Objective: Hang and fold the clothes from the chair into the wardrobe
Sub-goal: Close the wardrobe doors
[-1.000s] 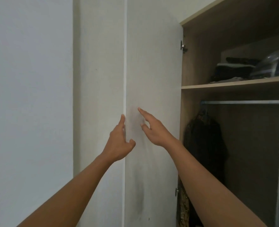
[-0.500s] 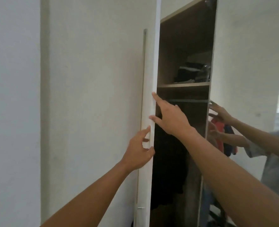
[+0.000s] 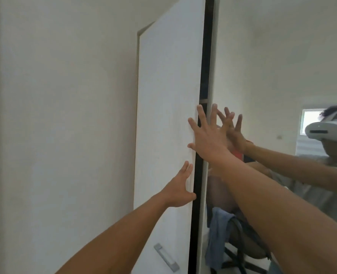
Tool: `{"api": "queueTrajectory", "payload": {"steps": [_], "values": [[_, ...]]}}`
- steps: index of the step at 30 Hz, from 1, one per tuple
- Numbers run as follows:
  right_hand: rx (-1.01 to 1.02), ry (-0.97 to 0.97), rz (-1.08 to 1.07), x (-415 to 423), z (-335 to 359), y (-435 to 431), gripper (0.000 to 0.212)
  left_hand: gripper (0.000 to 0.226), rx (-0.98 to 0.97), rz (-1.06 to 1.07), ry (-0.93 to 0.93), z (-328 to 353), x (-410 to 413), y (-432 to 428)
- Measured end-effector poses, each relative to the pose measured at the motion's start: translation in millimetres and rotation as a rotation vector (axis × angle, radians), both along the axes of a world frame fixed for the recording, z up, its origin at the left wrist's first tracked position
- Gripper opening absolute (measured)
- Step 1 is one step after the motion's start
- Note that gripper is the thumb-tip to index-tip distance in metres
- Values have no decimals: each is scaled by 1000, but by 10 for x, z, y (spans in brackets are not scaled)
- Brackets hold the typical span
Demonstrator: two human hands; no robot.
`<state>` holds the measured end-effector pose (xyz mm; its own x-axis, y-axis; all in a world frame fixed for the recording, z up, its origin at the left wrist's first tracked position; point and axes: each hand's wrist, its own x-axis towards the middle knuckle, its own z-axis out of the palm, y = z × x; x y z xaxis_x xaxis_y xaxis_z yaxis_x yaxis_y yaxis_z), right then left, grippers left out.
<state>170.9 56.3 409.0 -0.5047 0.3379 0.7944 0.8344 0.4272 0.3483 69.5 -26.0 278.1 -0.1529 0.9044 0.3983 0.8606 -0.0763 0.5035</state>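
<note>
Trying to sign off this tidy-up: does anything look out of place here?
The mirrored wardrobe door reflects a pale blue garment draped over a dark chair, not put away, though only a narrow dark gap is left beside the white wardrobe door. The left hand and right hand are at the doors.

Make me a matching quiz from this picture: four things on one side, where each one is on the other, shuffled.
1 left hand
2 right hand
3 metal handle
4 blue cloth

A reflected in the mirror, over a chair
B low on the white door
C spread over the dark gap
D against the white door's edge

Pairs: 1-D, 2-C, 3-B, 4-A
</note>
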Motion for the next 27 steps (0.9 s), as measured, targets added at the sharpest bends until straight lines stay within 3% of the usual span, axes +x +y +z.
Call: {"api": "queueTrajectory", "payload": {"steps": [10, 14, 16, 20, 24, 27], "values": [[112, -33, -93, 29, -73, 797, 90, 107, 83, -54, -32, -228, 142, 622], [113, 53, 121, 26, -72, 927, 87, 107, 70, -32, -43, -243, 119, 706], [100, -29, 162, 71, -38, 947, 90, 105, 52, -23, -30, -228, 96, 683], [-10, -29, -42, 49, -2, 605, 78, 103, -14, -16, -5, -87, 76, 509], [-131, -99, 31, 249, 2, 155, 53, 95, -23, -4, 36, 15, 175, 253], [-258, -165, 33, 526, -221, 48, 70, 93, -28, 26, 47, -8, 318, 13]]}}
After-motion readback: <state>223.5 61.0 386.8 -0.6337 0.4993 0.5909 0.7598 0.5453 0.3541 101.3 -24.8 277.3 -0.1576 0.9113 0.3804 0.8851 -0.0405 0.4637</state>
